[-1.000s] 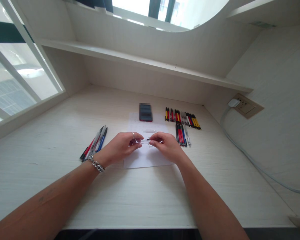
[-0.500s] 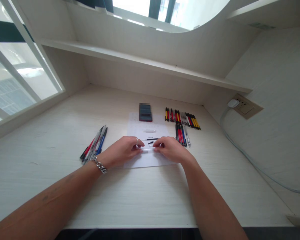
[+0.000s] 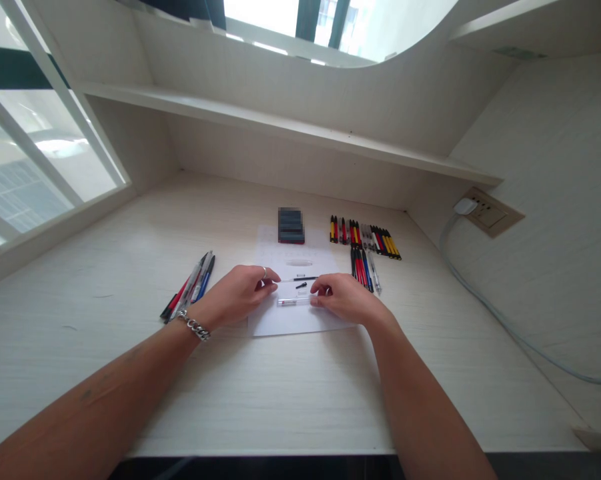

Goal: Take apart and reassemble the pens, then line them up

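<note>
Desk (image 3: 330, 400) bears paper (image 3: 290, 325), left pens (image 3: 190, 288), right pens (image 3: 365, 239).

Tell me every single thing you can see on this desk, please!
desk: one, whitish wood, under everything
paper: one sheet, white, middle of desk
clear tube: one, see-through, on the paper at the right fingertips
black pen bits: two, black, on the paper beyond the tube
phone: one, dark, paper's far edge
loose pens: a bunch, red, blue, black, left of paper
pen rows: two groups, yellow, red, black, blue, right of paper
socket: one, beige, right wall
cable: one, grey, from socket
shelf: one, white, above desk
bracelet: one, silver, left wrist
left hand: one, paper's left edge
right hand: one, paper's right edge
</note>
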`<state>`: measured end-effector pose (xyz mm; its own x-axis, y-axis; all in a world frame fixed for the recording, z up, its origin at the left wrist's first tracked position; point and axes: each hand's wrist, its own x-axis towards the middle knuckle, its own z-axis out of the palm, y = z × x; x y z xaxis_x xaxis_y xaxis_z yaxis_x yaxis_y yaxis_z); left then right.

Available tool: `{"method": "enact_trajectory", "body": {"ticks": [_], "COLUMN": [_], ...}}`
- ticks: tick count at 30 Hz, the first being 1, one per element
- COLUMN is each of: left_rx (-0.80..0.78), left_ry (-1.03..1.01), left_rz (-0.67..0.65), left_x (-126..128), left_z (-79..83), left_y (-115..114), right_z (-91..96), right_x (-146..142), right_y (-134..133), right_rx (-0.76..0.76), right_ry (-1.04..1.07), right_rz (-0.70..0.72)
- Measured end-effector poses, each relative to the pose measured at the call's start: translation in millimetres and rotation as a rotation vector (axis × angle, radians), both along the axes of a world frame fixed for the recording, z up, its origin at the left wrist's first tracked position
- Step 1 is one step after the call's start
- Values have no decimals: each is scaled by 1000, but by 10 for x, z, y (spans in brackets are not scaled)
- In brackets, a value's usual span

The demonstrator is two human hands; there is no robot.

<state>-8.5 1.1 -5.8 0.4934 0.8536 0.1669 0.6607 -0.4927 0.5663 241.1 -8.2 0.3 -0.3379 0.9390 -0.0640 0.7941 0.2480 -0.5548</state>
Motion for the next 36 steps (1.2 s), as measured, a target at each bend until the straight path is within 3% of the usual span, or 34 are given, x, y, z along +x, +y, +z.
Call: {"method": "enact_trajectory", "body": {"ticks": [6, 15, 21, 29, 32, 36], "left_rx": [-42, -136, -69, -58, -56, -53], "left_ry": [-36, -79, -93, -71, -76, -85], "left_rz": [-62, -140, -56, -49, -51, -56], "left_x": [59, 102, 62, 79, 75, 65], "left_z": [20, 39, -3, 10, 14, -2], "left_y": [-31, -83, -30, -46, -46, -46], "right_z": [8, 27, -63, -189, -161, -59], "right_x": [-85, -214, -110, -239, -251, -234], "right_y": [-32, -40, 43, 28, 20, 1], "right_rx": [86, 130, 195, 188, 214, 235], "right_ry": [20, 356, 138, 3, 54, 287], "right_rz": [31, 75, -94, -36, -28, -56]}}
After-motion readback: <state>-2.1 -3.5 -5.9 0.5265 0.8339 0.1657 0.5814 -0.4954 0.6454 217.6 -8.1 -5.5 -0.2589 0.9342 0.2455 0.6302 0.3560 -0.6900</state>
